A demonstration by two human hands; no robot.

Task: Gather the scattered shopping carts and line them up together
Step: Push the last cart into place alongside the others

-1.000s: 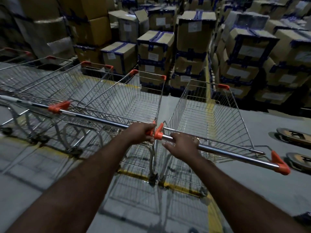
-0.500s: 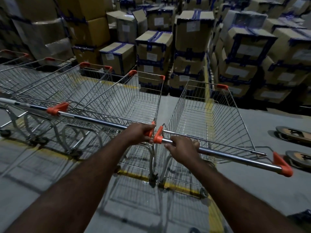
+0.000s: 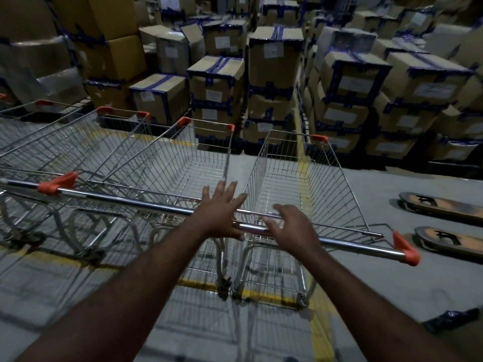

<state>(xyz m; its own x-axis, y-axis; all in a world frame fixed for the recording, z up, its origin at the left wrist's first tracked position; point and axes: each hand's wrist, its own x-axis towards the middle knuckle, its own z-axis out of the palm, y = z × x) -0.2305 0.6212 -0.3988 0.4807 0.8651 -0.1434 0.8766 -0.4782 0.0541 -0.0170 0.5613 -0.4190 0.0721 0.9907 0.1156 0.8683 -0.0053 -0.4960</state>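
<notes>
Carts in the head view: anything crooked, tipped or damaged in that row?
Nothing stands out. The rightmost cart stands upright beside its neighbour cart, handles roughly in line. Both hands, left hand and right hand, are open at the handles.

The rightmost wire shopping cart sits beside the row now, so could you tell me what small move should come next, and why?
Probably draw both hands back and turn to look for another stray cart. The left hand and right hand are open over the chrome handles, gripping nothing, and the rightmost wire shopping cart stands parallel beside the neighbouring wire cart, handles roughly level.
</notes>
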